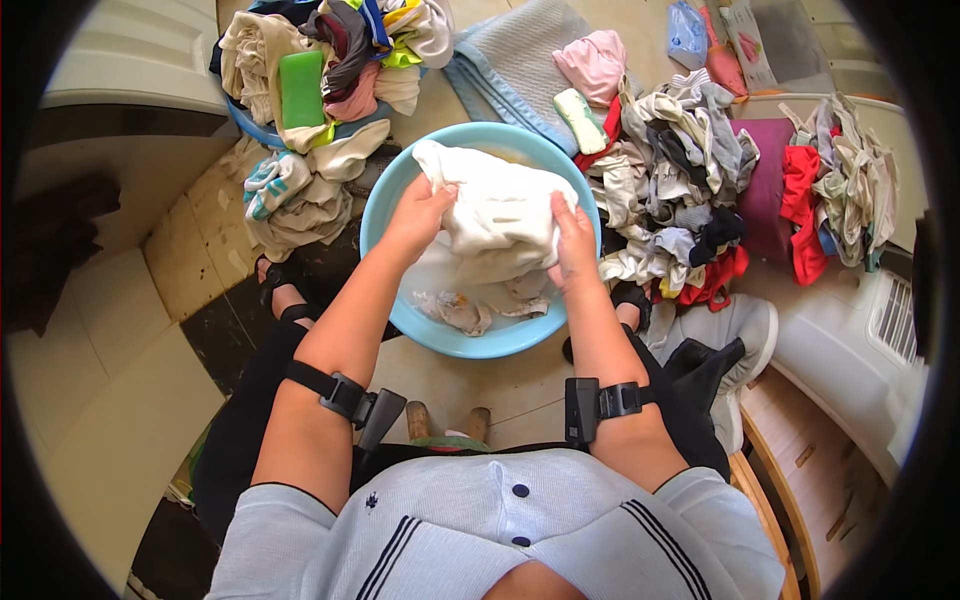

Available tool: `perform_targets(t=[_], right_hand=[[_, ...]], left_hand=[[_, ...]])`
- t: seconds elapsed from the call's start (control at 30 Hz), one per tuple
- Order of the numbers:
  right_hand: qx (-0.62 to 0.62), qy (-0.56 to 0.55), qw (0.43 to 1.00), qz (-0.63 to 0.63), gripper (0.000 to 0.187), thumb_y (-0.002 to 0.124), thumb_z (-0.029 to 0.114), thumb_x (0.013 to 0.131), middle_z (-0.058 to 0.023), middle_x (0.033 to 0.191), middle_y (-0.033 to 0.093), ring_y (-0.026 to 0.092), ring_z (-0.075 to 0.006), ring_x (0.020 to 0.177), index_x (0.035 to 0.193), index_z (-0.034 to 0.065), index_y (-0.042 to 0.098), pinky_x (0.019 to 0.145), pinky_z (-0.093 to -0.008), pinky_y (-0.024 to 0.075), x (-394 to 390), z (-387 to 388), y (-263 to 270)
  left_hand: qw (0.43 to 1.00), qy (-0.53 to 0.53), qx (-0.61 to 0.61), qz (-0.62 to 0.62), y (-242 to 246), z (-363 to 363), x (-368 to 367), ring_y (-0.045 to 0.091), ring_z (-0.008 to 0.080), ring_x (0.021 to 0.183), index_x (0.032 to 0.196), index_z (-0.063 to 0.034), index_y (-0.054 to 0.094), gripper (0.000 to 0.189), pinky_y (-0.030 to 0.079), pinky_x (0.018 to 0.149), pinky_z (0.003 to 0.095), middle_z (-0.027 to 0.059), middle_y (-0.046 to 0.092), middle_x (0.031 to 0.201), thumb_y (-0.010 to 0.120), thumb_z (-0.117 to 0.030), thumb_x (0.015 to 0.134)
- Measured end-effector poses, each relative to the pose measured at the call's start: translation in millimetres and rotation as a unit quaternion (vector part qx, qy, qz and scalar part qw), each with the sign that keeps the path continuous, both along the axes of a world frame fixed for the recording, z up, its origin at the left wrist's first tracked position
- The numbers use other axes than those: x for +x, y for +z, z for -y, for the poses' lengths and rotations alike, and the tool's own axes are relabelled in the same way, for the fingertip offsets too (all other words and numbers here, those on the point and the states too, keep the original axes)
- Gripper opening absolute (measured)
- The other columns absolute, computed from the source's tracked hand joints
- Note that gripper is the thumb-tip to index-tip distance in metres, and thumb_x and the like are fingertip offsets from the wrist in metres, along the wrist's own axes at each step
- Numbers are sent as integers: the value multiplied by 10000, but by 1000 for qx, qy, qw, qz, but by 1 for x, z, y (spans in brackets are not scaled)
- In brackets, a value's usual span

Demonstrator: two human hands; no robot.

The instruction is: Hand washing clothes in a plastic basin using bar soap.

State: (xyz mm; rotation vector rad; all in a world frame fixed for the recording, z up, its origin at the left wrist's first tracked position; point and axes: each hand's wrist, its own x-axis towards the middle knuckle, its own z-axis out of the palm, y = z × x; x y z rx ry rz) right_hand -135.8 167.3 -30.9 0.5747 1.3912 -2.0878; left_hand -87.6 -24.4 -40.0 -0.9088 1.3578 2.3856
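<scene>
A white cloth garment (506, 199) is spread between my two hands over a light blue plastic basin (480, 347). My left hand (422, 212) grips its left side, thumb on top. At its right edge, my right hand (571, 244) holds the fabric with the fingers partly behind it. Cloudy water (431, 271) fills the basin's lower part. A small soiled cloth item (459, 311) lies in that water near the front rim, with more wet fabric (529, 296) beside it. The garment hides much of the basin's inside.
A heaped blue basin (255, 129) at upper left bears a green soap bar (302, 90). Striped socks (274, 184) lie below it. A clothes pile (675, 172) spreads at right, beside a purple container (765, 180). A pale blue quilted mat (517, 67) lies behind the basin.
</scene>
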Motion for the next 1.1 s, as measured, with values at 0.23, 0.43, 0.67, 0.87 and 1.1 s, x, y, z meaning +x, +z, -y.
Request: perform_targets(t=[0.23,0.43,0.67,0.87,1.1], right_hand=[[48,-65,989,126,552,472,470,852,-111,1014,574,576,-203,882,1094,-26,499,778,-325,456,-2,24,5],[153,63,981,96,471,471,416,861,-95,896,594,556,-153,782,964,-32,574,684,-284,437,18,52,24],[107,42,982,150,371,488,333,851,-91,879,580,546,-156,728,1005,1,555,639,-287,438,4,39,14],[73,50,986,145,387,441,365,881,-76,850,584,559,-171,759,987,13,558,658,-326,446,24,55,10],[109,14,972,208,430,429,385,884,-97,867,590,570,-189,761,1006,-8,554,695,-314,440,7,47,9]], left_hand=[[925,-13,-363,-114,28,-58,9,604,218,747,1047,-2,495,257,469,664,351,145,612,869,526,-129,826],[889,-38,-455,19,20,-72,-17,569,382,775,922,10,504,206,429,657,419,242,577,811,525,-152,796],[929,-46,-366,18,61,-102,-5,555,404,846,1025,18,470,250,425,724,425,262,568,858,447,-100,805],[912,-15,-401,80,19,-61,-27,550,405,863,1033,8,467,254,426,733,440,249,572,906,465,-103,804],[913,-72,-398,54,30,-78,-17,552,400,870,1107,-1,447,317,425,759,429,251,569,947,463,-79,800]])
